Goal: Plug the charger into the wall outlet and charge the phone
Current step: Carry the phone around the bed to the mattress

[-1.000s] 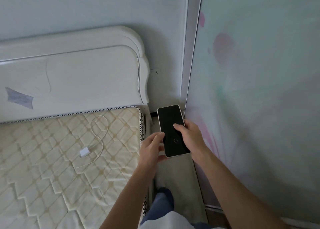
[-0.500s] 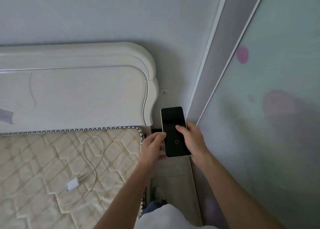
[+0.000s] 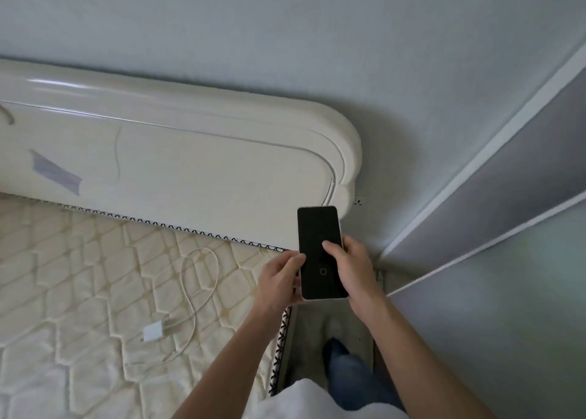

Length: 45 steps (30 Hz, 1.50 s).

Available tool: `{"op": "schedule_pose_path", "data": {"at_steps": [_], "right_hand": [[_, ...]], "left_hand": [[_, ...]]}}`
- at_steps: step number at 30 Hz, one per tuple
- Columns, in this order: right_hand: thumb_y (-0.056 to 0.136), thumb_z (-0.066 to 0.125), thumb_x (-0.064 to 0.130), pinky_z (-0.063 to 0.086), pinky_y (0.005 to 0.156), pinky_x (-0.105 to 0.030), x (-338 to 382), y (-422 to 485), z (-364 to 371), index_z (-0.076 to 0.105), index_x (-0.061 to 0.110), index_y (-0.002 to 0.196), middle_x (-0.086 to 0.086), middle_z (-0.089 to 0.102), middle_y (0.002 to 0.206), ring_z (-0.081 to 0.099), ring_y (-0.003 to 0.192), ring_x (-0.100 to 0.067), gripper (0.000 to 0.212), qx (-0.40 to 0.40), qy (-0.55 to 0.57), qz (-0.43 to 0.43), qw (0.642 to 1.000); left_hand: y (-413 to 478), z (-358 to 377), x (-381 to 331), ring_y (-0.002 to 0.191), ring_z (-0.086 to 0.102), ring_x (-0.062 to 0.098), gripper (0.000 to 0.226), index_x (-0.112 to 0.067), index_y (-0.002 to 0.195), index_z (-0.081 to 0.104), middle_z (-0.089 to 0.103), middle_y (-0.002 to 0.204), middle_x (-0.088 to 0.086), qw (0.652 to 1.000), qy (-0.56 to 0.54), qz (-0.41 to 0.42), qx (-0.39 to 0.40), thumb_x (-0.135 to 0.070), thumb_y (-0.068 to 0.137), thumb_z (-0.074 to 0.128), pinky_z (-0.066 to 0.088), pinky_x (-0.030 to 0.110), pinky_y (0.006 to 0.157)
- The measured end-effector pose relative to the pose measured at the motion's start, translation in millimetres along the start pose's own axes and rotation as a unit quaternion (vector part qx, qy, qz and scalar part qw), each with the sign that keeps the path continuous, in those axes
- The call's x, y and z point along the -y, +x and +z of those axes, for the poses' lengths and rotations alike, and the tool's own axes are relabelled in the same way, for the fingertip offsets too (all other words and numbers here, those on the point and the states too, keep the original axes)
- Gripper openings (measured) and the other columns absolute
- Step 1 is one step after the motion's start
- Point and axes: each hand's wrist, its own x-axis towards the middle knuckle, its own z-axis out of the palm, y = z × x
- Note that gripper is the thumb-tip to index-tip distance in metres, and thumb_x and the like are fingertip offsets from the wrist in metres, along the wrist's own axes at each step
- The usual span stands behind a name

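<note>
A phone (image 3: pixel 318 228) with a dark screen is held upright between both hands over the bed's right edge. My left hand (image 3: pixel 279 280) grips its lower left side and my right hand (image 3: pixel 356 269) holds its right side, thumb resting on the screen. A white charger block (image 3: pixel 153 331) lies on the mattress, lower left of the hands, with its white cable (image 3: pixel 203 279) looped above it. The wall outlet (image 3: pixel 359 201) sits low on the wall just right of the headboard, above the phone.
A cream quilted mattress (image 3: pixel 79 292) fills the lower left under a white headboard (image 3: pixel 190 171). A narrow strip of floor (image 3: pixel 314 323) runs between the bed and a sliding wardrobe door (image 3: pixel 507 292) on the right.
The view has tilted and shifted, so the headboard and outlet now sit higher and more slanted. Both hands keep the same hold on the phone. The charger has not moved on the mattress.
</note>
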Motion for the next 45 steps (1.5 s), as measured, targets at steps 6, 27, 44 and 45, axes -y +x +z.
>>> {"op": "schedule_pose_path", "data": {"at_steps": [6, 27, 44, 45], "right_hand": [[0.09, 0.063, 0.022, 0.059, 0.077, -0.047, 11.2, 51.8, 56.8, 0.069, 0.014, 0.094, -0.01, 0.076, 0.09, 0.073, 0.084, -0.029, 0.011, 0.128, -0.065, 0.019, 0.989], [0.093, 0.061, 0.024, 0.059, 0.082, -0.052, -21.0, 29.8, 207.0, 0.066, 0.02, 0.095, -0.009, 0.073, 0.095, 0.072, 0.089, -0.027, 0.007, 0.542, -0.289, 0.017, 0.789], [0.091, 0.066, 0.029, 0.058, 0.084, -0.046, -241.0, 14.3, 258.8, 0.069, 0.016, 0.101, -0.001, 0.073, 0.094, 0.069, 0.089, -0.018, 0.016, 0.618, -0.446, -0.04, 0.646], [0.09, 0.067, 0.03, 0.057, 0.084, -0.047, -259.3, 19.4, 260.7, 0.068, 0.017, 0.1, 0.0, 0.073, 0.093, 0.069, 0.089, -0.018, 0.016, 0.613, -0.457, -0.047, 0.643]], "left_hand": [[26.8, -37.2, -9.5, 0.065, 0.064, 0.016, 0.022, -0.005, 0.096, 0.069, 0.067, 0.077, 0.003, 0.993, -0.045, -0.007, -0.111, -0.021, 0.096, 0.053, 0.055, 0.034, 0.059], [-35.7, -93.6, 40.7, 0.067, 0.069, 0.016, 0.017, -0.01, 0.104, 0.064, 0.069, 0.089, 0.005, 0.819, -0.285, 0.002, -0.498, -0.021, 0.097, 0.054, 0.06, 0.039, 0.063], [-33.3, -171.6, 254.0, 0.082, 0.072, 0.022, 0.014, -0.021, 0.102, 0.066, 0.066, 0.104, 0.011, 0.765, -0.328, -0.11, -0.543, -0.02, 0.094, 0.056, 0.06, 0.037, 0.061], [-27.3, -177.7, 270.5, 0.086, 0.072, 0.024, 0.014, -0.024, 0.101, 0.067, 0.066, 0.103, 0.01, 0.766, -0.321, -0.122, -0.544, -0.021, 0.092, 0.056, 0.061, 0.039, 0.063]]}}
